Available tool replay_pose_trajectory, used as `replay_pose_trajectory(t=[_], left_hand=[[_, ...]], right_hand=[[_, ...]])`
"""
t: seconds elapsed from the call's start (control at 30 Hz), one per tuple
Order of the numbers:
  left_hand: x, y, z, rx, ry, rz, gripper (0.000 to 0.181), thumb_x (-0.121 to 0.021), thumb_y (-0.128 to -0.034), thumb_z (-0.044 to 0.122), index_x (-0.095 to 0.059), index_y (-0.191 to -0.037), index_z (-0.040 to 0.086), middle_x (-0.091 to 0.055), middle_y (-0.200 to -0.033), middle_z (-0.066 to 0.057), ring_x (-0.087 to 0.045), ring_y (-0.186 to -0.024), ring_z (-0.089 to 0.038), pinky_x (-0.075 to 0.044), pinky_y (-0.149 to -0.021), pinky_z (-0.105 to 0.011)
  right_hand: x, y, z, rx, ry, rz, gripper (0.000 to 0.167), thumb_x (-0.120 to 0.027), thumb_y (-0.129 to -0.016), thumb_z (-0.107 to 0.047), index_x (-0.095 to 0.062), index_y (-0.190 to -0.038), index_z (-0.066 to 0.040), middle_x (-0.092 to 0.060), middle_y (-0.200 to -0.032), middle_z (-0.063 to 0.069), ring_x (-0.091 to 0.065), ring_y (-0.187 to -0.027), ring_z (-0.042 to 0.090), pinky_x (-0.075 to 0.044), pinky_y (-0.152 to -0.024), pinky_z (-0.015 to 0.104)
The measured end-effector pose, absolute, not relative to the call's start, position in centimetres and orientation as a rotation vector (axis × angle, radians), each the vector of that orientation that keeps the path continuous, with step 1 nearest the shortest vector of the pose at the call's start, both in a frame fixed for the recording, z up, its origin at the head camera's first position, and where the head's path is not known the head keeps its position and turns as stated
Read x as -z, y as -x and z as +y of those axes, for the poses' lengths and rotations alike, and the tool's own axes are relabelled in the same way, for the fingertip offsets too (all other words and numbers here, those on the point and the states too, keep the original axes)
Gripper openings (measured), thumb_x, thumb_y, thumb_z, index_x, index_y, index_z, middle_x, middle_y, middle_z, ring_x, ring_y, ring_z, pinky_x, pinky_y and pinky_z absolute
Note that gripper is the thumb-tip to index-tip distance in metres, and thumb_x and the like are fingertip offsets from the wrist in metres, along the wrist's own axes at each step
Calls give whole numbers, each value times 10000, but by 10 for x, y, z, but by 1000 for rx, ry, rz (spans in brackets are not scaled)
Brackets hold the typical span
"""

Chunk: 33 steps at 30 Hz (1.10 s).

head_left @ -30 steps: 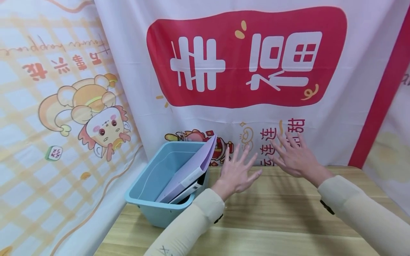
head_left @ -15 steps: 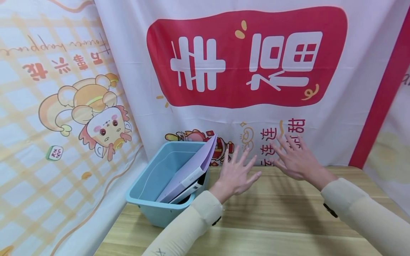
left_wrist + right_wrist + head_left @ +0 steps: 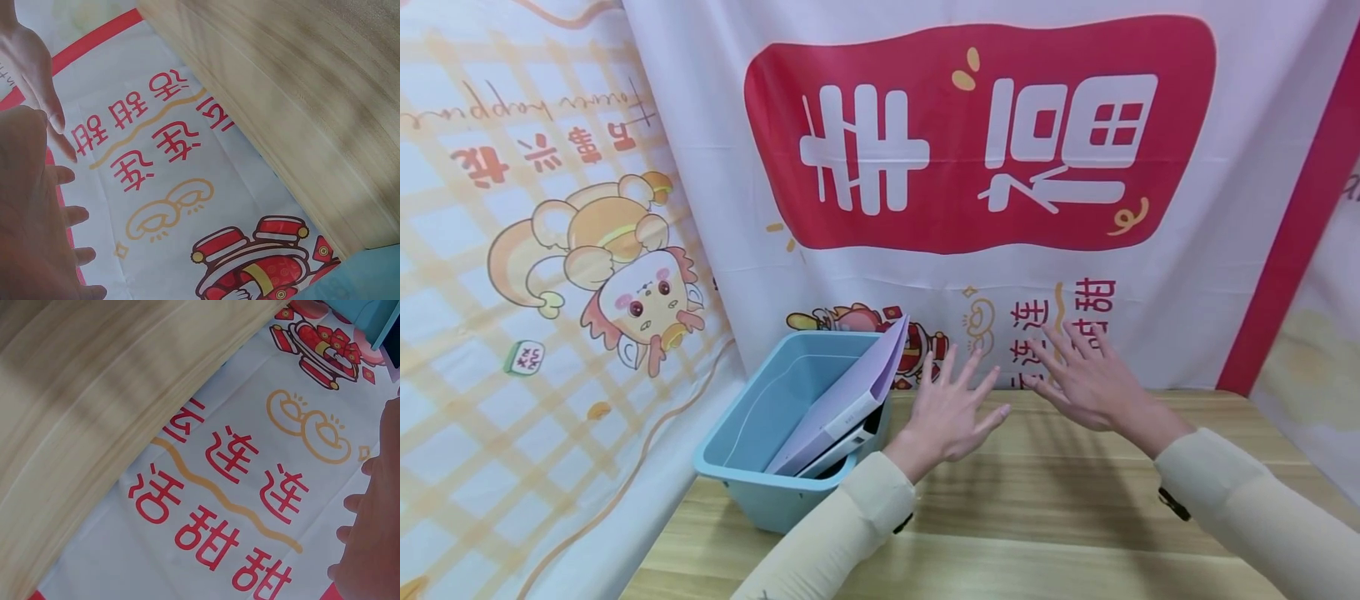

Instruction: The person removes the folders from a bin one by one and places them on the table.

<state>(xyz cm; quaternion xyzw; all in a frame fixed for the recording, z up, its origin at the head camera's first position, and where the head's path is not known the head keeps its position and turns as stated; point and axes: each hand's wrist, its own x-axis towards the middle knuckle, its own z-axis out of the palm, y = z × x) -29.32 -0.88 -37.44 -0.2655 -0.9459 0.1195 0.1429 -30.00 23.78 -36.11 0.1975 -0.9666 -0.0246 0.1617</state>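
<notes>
Both hands hover above the wooden table with fingers spread, holding nothing. My left hand [image 3: 946,415] is just right of the blue bin [image 3: 752,478], apart from it. Further right, my right hand [image 3: 1092,382] has its palm turned down and forward. In the bin a light purple binder [image 3: 844,398] leans up over the right rim, with a white and black binder [image 3: 838,451] beneath it. The left wrist view shows the left hand [image 3: 31,212] at the left edge, with the right hand [image 3: 34,69] beyond. In the right wrist view the right hand [image 3: 375,512] is at the right edge.
The wooden table [image 3: 1037,517] carries the bin on its left side. Behind it hangs a white cloth [image 3: 700,100] with a red panel and lettering; a checked cloth [image 3: 445,333] hangs along the left.
My left hand has drifted slightly left and down. My right hand has shifted slightly down and to the right. The bin and binders have stayed in place.
</notes>
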Motion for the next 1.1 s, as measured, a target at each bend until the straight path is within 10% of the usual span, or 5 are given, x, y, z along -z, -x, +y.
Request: replay_pose_trajectory(t=[1.1], left_hand=[[368,270,-17,-279,759,-2697,690,-83,-1020,694,-240,-1617,386,-176,-1703,25,-191,-1552,-346,-149,-1206,-612]], right_hand=[[361,282,239,-23,-590,-2756,699,-375,-1049,-602,-383,-1582,-148,-315,-1631,201,-206,-1504,491,-84,-1159,711]])
